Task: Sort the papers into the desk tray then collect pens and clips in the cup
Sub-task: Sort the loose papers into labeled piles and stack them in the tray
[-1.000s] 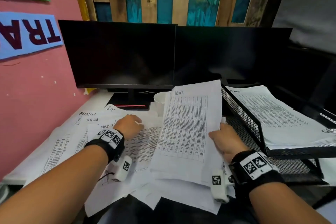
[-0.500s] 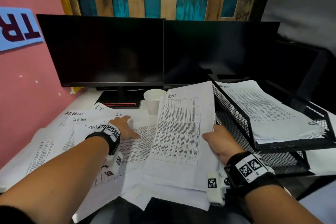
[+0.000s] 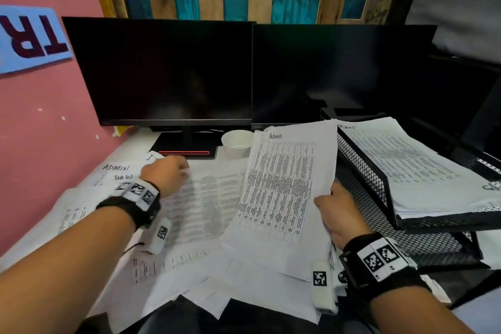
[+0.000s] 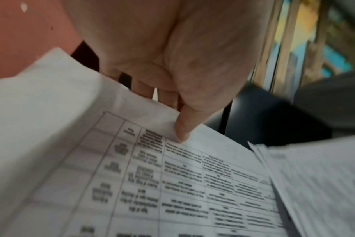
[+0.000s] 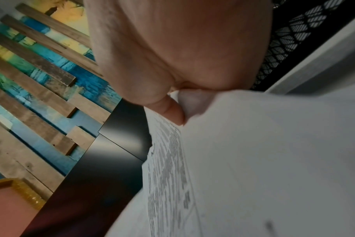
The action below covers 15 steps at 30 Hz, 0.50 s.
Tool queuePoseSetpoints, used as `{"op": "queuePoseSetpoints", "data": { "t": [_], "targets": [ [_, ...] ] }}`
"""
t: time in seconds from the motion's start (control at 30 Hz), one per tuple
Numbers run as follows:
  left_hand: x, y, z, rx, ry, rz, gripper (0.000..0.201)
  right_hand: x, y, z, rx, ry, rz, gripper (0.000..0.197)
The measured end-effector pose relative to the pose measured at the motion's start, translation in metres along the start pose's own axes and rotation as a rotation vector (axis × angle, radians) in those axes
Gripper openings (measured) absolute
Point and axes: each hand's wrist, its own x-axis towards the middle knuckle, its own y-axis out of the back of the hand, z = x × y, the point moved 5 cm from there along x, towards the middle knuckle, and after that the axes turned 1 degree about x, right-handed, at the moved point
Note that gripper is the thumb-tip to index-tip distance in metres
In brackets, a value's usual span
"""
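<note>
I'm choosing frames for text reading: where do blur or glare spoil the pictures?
Head view: left hand smeared; Admin sheet sharper. Left wrist view: table sheet soft. Right wrist view: soft print, glare on the monitor.

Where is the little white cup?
In the head view the white cup stands at the back of the desk, just right of the left monitor's stand and left of the Admin sheet.

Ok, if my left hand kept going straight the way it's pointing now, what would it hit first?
Probably the black monitor base, just beyond the left hand, which pinches a printed sheet. The white cup sits slightly right of that line. Depth is hard to judge.
</note>
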Motion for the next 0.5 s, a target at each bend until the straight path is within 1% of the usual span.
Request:
{"op": "queuePoseSetpoints", "data": {
  "t": [0.1, 0.17, 0.2, 0.3, 0.37, 0.5],
  "targets": [
    [-0.013, 0.051, -0.018, -0.217, -0.03, 0.174, 0.009, 0.002, 0.005, -0.001, 0.073, 0.026, 0.066, 0.048],
    [-0.027, 0.083, -0.036, -0.419, 0.005, 0.297, 0.011, 0.003, 0.005, -0.002, 0.114, 0.029, 0.083, 0.049],
    [-0.033, 0.093, -0.048, -0.536, 0.041, 0.331, 0.013, 0.003, 0.004, -0.002, 0.134, 0.029, 0.081, 0.049],
    [-0.044, 0.095, -0.073, -0.87, 0.126, 0.316, 0.015, 0.0, -0.007, -0.005, 0.215, 0.023, 0.05, 0.049],
    [-0.049, 0.085, -0.07, -0.996, 0.146, 0.261, 0.017, -0.003, -0.019, -0.006, 0.271, 0.016, 0.027, 0.049],
    [-0.059, 0.052, -0.04, -1.181, 0.197, 0.135, 0.013, -0.008, -0.038, -0.001, 0.319, -0.028, -0.014, 0.048]
  ]
}}
